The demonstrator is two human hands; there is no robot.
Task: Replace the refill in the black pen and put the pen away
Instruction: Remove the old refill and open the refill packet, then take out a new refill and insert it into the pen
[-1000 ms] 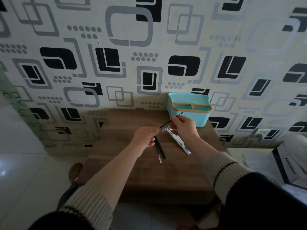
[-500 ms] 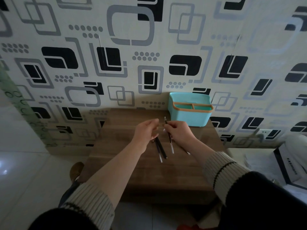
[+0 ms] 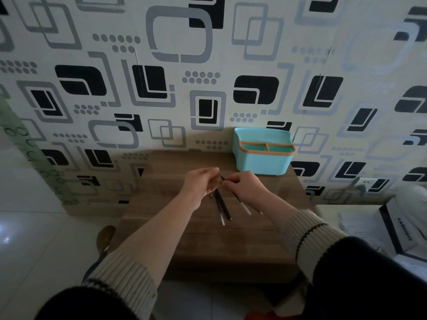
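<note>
Black and slim, the plastic pen barrel [image 3: 222, 207] lies flat on the brown wood-grain tabletop [image 3: 208, 250], in front of the turquoise plastic organiser box [image 3: 262, 161] and well apart from it. Its far end runs under the left hand [image 3: 200, 184], its near end points toward the person. Touching its left side lies a thin clear refill tube [image 3: 221, 217], nearly parallel with it.

Nearer the box, above the barrel, the two hands meet. The right hand [image 3: 245, 186] pinches a thin dark refill [image 3: 240, 200] between thumb and fingertips; its dark tip pokes up between the hands, and its clear tail slants down past the palm toward the near right. The left hand's thumb and forefinger are closed together at that upper tip; whether they actually grip it cannot be told. A scrap of something pale [image 3: 260, 212] shows just right of the refill's tail, too small to identify.

The box, with its orange rim and divided compartments, stands at the far right corner of the tabletop against the patterned black-and-grey wallpaper [image 3: 161, 77]. Both forearms wear ribbed cream cuffs [image 3: 307, 236] with a dark stripe.
</note>
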